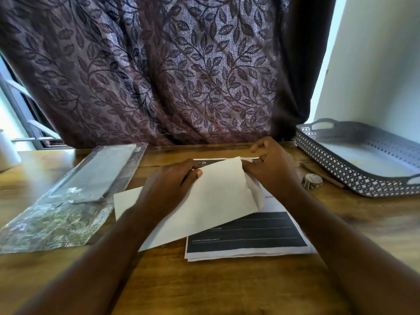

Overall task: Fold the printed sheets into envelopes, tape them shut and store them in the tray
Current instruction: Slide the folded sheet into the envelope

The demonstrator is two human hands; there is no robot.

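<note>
- Leaf-pattern curtain fills the background; a wooden surface carries everything.
- Far left: a crinkled clear plastic sleeve lies flat, well apart from the work.
- Left hand grips the sheet at its upper left edge. The thumb lies on top and the other fingers curl underneath, out of sight.
- The sheet is lifted off the surface between both hands, blank white side up. Its long axis runs from lower left to upper right. Its lower left corner is hidden behind the left forearm.
- The sheet's right end is turned under in a soft, uncreased fold, right at the right hand.
- Right hand pinches that folded end with curled fingers held close together. It is the hand nearer the fold, so my guess is it sets the crease while the left steadies.
- Under the lifted sheet is a stack of printed sheets, square to the person. A dark block with white lines shows at the near end and a "2A" label at the far end.
- Right of the right hand are a small tape roll and a thin brown stick, near but untouched.
- Far right: a grey perforated tray with handles, angled. It is closest to the right hand, so storing looks like a right-side reach. I cannot tell whether it holds anything.
- Judgement: folding is under way; taping and storing are not yet done for this sheet.
</note>
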